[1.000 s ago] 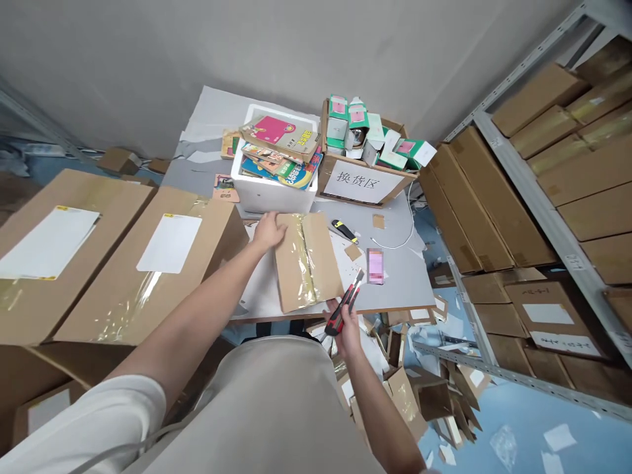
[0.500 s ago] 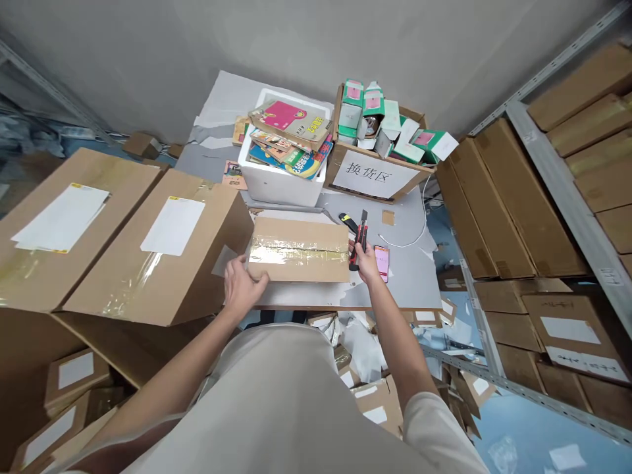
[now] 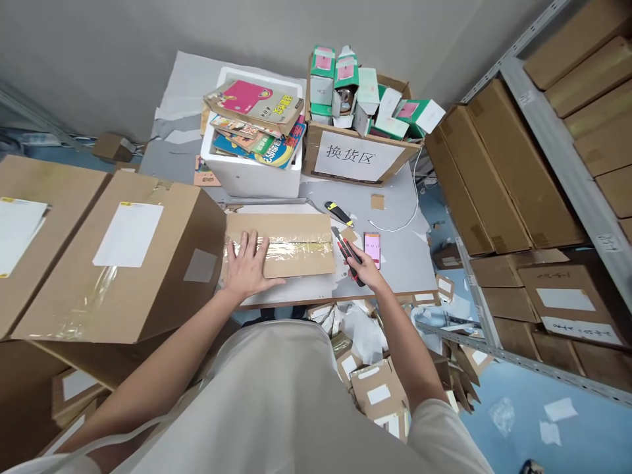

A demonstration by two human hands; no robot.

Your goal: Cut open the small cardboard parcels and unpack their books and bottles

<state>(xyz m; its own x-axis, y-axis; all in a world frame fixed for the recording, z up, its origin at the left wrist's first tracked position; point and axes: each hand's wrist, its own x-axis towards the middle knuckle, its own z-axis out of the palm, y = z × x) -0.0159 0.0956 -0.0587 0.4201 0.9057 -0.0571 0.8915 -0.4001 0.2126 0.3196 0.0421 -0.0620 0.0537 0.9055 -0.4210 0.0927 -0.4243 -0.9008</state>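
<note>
A taped cardboard box [image 3: 301, 263] lies flat near the table's front edge, with clear tape running along its middle seam. My left hand [image 3: 249, 266] rests on the box's left end, fingers spread and palm down. Just right of the box, my right hand [image 3: 363, 264] grips a red and black box cutter [image 3: 344, 245], its tip pointing up and left toward the box's right end. Behind it lies a second cutter, black and yellow [image 3: 339, 213]. A phone [image 3: 372, 249] with a lit pink screen lies beside my right hand.
Large cartons [image 3: 133, 276] stand close on the left. At the back are a white foam bin [image 3: 257, 179] of books and a carton [image 3: 316, 158] of green-and-white boxes. A white cable [image 3: 395, 228] curls at right, near shelving [image 3: 538, 125]. Cartons and wrapping litter the floor.
My left hand has moved from the box's left edge onto its top and spread flat. The cutter has tilted from near upright to leaning left. The camera view has shifted.
</note>
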